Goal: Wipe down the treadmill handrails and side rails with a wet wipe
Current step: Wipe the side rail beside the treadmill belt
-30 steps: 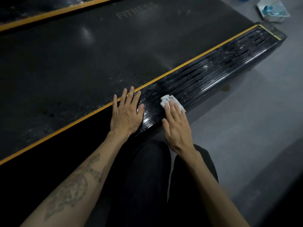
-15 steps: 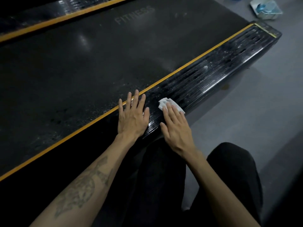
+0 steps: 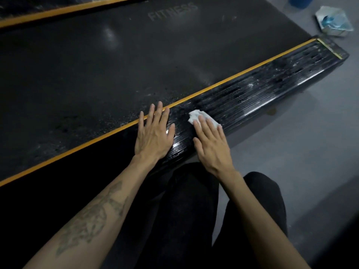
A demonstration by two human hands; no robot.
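A black ribbed side rail [image 3: 272, 88] with a yellow inner stripe runs diagonally from lower left to upper right beside the treadmill belt [image 3: 116, 65]. A crumpled white wet wipe [image 3: 196, 115] lies on the rail, and my right hand [image 3: 211, 144] presses it down with straight fingers. My left hand [image 3: 155, 133] rests flat on the rail just to the left, fingertips reaching the yellow stripe. The rail near my hands looks wet and glossy; farther right it carries white specks.
The other side rail [image 3: 58, 10] with its yellow stripe crosses the top left. A wet-wipe pack [image 3: 334, 21] lies on the grey floor [image 3: 291, 152] past the rail's far end. My dark-trousered knees [image 3: 194, 210] sit below the rail.
Both hands have shifted slightly to the right along the rail, the wipe moving with my right hand. My right knee has come into view.
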